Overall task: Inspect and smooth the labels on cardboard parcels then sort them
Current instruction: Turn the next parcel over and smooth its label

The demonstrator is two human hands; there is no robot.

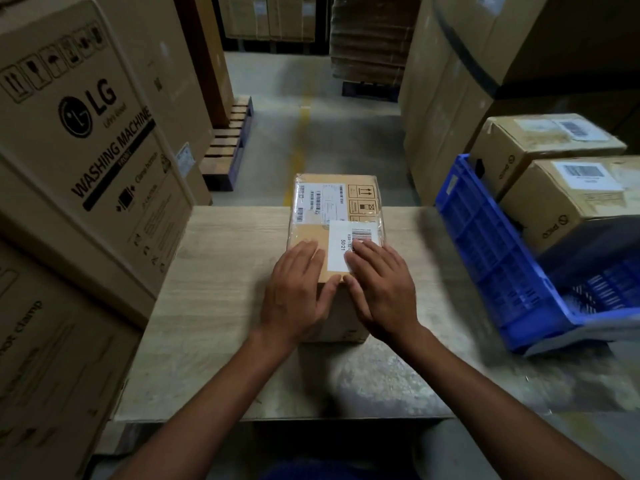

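Head view: one parcel [334, 216], two labels, left hand [298, 292] and right hand [382, 289] flat, each grip released.

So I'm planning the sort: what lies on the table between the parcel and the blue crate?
Nothing: the head view shows bare wooden table top between the brown cardboard parcel and the tilted blue plastic crate.

One head-worn wide-angle view, looking forward and steeply down from close above the surface [221, 271]; forearms reach in from the bottom edge, the warehouse floor [311, 98] runs away ahead.
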